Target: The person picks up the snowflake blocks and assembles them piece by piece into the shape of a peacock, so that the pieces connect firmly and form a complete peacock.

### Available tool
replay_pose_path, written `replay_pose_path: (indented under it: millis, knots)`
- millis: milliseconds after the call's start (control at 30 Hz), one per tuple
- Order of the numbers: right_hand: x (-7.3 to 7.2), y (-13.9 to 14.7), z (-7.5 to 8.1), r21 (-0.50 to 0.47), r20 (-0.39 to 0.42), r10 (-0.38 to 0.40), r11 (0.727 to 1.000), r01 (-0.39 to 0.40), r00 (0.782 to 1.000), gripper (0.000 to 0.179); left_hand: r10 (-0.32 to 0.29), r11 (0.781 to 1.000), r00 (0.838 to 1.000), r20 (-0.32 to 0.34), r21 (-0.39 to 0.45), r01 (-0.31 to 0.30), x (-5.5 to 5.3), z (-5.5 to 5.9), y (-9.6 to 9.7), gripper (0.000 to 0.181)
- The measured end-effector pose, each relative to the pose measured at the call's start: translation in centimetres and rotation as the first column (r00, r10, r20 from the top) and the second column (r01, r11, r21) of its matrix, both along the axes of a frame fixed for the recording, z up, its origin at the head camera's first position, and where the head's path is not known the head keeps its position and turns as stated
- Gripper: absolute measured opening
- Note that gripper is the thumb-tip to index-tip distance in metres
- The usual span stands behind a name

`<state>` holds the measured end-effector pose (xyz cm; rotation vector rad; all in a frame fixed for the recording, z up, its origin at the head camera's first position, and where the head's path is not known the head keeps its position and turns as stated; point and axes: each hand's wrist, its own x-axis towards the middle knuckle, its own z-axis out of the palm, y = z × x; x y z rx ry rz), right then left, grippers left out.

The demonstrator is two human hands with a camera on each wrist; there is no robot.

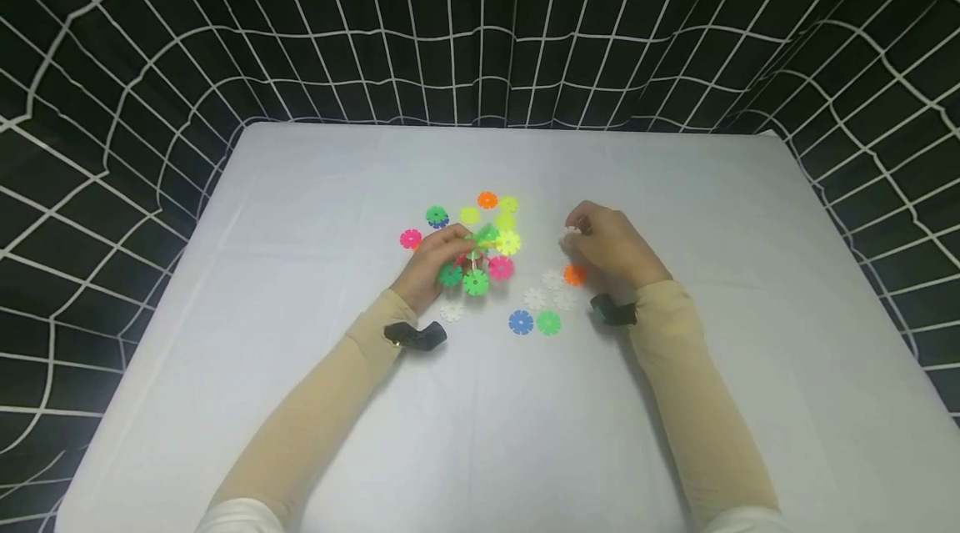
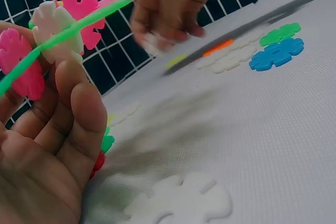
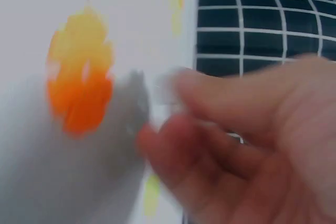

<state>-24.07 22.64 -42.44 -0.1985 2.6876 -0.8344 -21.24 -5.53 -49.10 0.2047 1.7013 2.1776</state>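
Observation:
My left hand [image 1: 429,268] grips a joined cluster of notched plastic discs [image 1: 476,282], in green, pink, yellow and white, held up over the table. In the left wrist view, a green disc [image 2: 79,27] crosses edge-on in front of pink and white ones by the fingers. To the right, my right hand [image 1: 613,245] pinches a single white disc [image 1: 573,230] between thumb and fingertips, apart from the cluster. That hand is blurred in the right wrist view, with an orange disc [image 3: 81,103] on the table beside it.
Loose white discs [image 1: 535,299], a blue disc [image 1: 521,322] and a green disc [image 1: 548,323] lie between the hands. Beyond the cluster lie an orange disc [image 1: 487,200] and several yellow ones. A pink disc [image 1: 410,238] sits left. Dark gridded cloth [image 1: 480,41] surrounds the white table [image 1: 465,433].

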Motion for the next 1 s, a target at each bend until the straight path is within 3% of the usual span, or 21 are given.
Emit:
replay_pose_path:
  millis: [67,167,267,400,633,1000]
  knots:
    - [0.1,-0.6,0.3,-0.156,0.019,-0.061,0.986,0.064,0.998,0.029,-0.006,1.000,1.000,-0.014,-0.010,0.006,0.0,0.0,0.0,0.015]
    - [0.6,-2.0,0.9,-0.387,0.122,-0.102,0.911,0.142,0.987,0.034,-0.024,0.999,0.999,-0.033,-0.021,0.023,0.1,0.1,0.0,0.017]
    - [1.1,-3.4,1.2,-0.493,0.190,-0.085,0.853,0.170,0.978,0.035,-0.044,0.999,0.998,-0.040,-0.026,0.043,0.2,0.1,0.0,0.018]
    - [1.5,-4.7,1.2,-0.512,0.170,-0.065,0.847,0.144,0.983,0.033,-0.066,0.997,0.997,-0.044,-0.038,0.064,0.3,0.0,0.0,0.017]
    - [1.9,-5.1,1.2,-0.471,0.150,-0.038,0.876,0.105,0.988,0.032,-0.083,0.995,0.995,-0.051,-0.050,0.081,0.4,-0.1,0.0,0.015]
    - [2.3,-5.8,1.1,-0.440,0.120,-0.033,0.894,0.083,0.992,0.030,-0.102,0.993,0.993,-0.059,-0.063,0.098,0.4,0.1,0.1,0.018]
